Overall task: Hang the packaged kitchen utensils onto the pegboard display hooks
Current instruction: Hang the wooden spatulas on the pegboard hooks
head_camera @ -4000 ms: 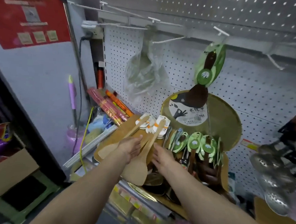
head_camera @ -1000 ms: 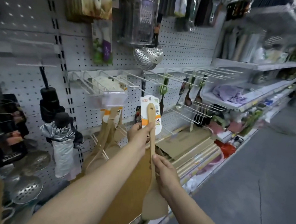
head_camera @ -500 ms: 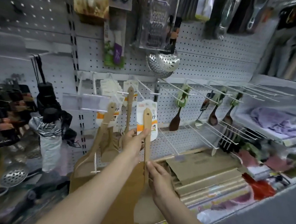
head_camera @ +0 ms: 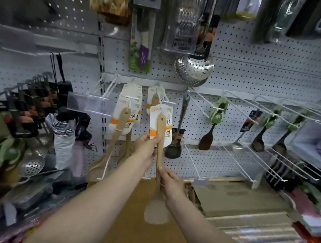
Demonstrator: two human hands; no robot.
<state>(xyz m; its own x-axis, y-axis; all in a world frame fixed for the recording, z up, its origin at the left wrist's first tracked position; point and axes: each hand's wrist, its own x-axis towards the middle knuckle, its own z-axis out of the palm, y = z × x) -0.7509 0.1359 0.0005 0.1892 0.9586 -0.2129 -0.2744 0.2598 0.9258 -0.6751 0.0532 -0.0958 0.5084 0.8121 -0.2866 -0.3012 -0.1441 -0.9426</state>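
I hold a wooden spatula (head_camera: 159, 155) upright in front of the white pegboard (head_camera: 244, 78). It has a white and orange card label at its top. My left hand (head_camera: 148, 142) pinches the handle at the label's lower edge. Lower down, my right hand (head_camera: 168, 180) grips the handle just above the blade. The label's top sits right at the tip of a white hook (head_camera: 168, 102) that carries another packaged spatula behind it. Further wooden spatulas (head_camera: 117, 129) hang on the hook to the left.
A steel skimmer (head_camera: 192, 70) and a boxed grater (head_camera: 183, 22) hang above. Dark spatulas and spoons (head_camera: 207, 138) hang on long white hooks to the right. Folded umbrellas (head_camera: 65, 133) hang at the left. Flat cardboard (head_camera: 236, 198) lies on the shelf below.
Four seconds ago my hands were at a pile of spatulas on another shelf. Since then I carried one spatula here and raised it, so its label now sits at the hook tip.
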